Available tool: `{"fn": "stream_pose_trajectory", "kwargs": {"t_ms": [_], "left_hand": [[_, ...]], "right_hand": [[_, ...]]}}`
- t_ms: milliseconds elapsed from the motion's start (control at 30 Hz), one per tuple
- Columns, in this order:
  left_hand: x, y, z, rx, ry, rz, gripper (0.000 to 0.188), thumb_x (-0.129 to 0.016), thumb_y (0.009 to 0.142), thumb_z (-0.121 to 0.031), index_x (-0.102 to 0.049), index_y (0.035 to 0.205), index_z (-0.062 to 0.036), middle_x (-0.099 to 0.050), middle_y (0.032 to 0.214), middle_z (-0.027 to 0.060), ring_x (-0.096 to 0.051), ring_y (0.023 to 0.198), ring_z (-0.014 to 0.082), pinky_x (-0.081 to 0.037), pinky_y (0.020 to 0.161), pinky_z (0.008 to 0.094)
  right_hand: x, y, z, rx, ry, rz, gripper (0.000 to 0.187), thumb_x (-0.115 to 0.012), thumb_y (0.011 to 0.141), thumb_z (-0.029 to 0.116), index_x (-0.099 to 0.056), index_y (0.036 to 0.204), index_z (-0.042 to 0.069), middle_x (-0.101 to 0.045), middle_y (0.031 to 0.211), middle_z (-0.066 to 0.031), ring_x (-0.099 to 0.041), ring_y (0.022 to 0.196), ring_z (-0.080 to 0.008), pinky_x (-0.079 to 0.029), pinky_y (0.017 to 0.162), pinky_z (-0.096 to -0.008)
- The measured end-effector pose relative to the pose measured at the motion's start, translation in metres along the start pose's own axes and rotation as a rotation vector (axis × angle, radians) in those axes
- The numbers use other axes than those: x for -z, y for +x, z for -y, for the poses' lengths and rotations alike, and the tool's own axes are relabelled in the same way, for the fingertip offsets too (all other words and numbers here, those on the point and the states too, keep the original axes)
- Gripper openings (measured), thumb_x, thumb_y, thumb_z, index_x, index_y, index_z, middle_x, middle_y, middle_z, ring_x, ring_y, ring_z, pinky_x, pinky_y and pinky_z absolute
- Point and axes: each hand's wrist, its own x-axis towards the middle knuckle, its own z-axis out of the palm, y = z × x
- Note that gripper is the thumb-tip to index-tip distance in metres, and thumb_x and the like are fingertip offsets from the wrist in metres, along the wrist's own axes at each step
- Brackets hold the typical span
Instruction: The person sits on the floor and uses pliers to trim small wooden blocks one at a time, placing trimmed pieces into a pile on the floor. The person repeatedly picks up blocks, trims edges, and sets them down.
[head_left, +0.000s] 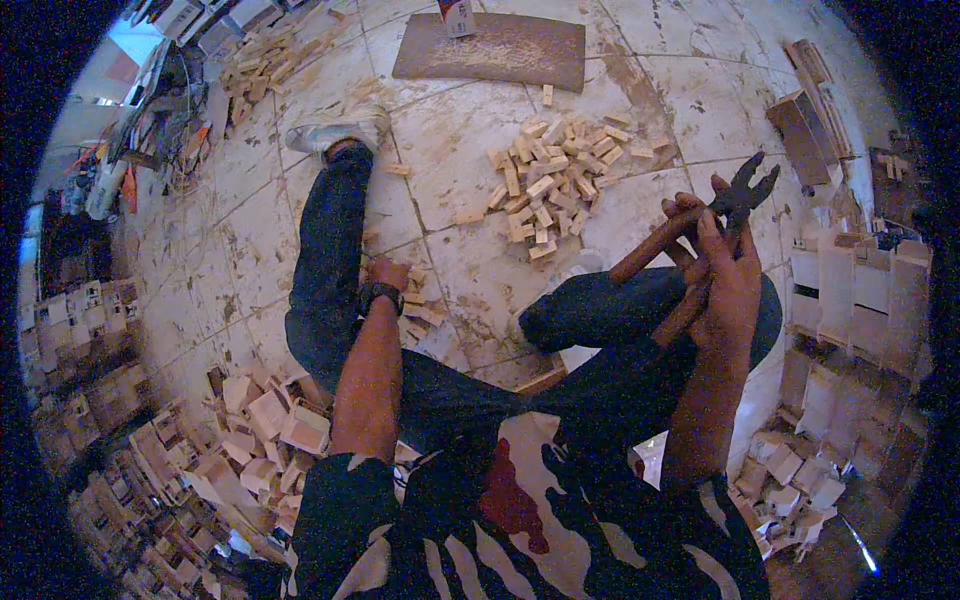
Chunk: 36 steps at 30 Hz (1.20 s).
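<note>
My right hand (725, 262) is wrapped round a pair of pliers (742, 196) with dark jaws and reddish-brown handles. It is raised over my bent right leg, and the jaws stand apart with nothing visible between them. My left hand (388, 274), with a dark watch at the wrist, is low beside my left shin. Its fingers look curled, and whatever they may hold is hidden. A few small wooden blocks (418, 302) lie on the floor by that hand. Farther off, between my legs, is a loose heap of small pale wooden blocks (548, 180).
A brown board (490, 52) strewn with shavings lies at the far side, a can (457, 18) on it. Larger wood pieces (265, 420) are heaped at lower left, others (790, 480) at lower right. More blocks (265, 75) lie far left; stacked wood (860, 280) stands right.
</note>
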Motion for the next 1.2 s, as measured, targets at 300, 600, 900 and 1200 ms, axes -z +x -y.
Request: {"fn": "stream_pose_trajectory", "kwargs": {"t_ms": [300, 600, 900, 1200], "left_hand": [[0.054, -0.116, -0.086, -0.213, -1.682, 0.691, 0.029, -0.053, 0.091, -0.020, -0.050, 0.111, 0.0010, -0.054, 0.073, 0.0051, -0.052, 0.064, 0.0171, -0.047, 0.058, 0.0305], [0.060, -0.063, -0.018, -0.229, -0.692, -0.035, 0.032, -0.059, 0.078, -0.024, -0.061, 0.103, -0.0041, -0.063, 0.076, 0.0086, -0.061, 0.067, 0.0197, -0.051, 0.058, 0.0335], [-0.039, 0.032, 0.060, -0.229, 0.572, -0.373, 0.043, -0.064, 0.074, -0.040, -0.065, 0.101, -0.0061, -0.066, 0.099, 0.0163, -0.064, 0.089, 0.0346, -0.051, 0.081, 0.0429], [-0.029, 0.022, 0.056, -0.292, 0.532, -0.143, 0.046, -0.062, 0.074, -0.047, -0.067, 0.096, -0.0061, -0.066, 0.100, 0.0157, -0.064, 0.088, 0.0335, -0.050, 0.080, 0.0444]], "right_hand": [[-0.012, -0.019, -0.027, -0.322, -0.357, 0.387, 0.043, -0.063, 0.085, 0.019, -0.046, 0.122, 0.003, -0.059, 0.099, -0.0073, -0.056, 0.092, -0.0173, -0.047, 0.075, -0.0305], [-0.018, -0.031, -0.060, -0.273, -0.265, 0.504, 0.025, -0.061, 0.085, 0.016, -0.049, 0.102, 0.001, -0.056, 0.067, -0.0091, -0.056, 0.046, -0.0217, -0.046, 0.038, -0.0359], [-0.017, -0.019, -0.067, -0.259, -0.398, 0.376, 0.024, -0.059, 0.085, 0.012, -0.049, 0.105, 0.002, -0.055, 0.069, -0.0045, -0.052, 0.050, -0.0134, -0.043, 0.047, -0.0275], [-0.022, -0.017, -0.075, -0.230, -0.462, 0.382, 0.023, -0.059, 0.086, 0.011, -0.048, 0.105, 0.003, -0.051, 0.067, -0.0015, -0.049, 0.050, -0.0102, -0.040, 0.043, -0.0261]]}}
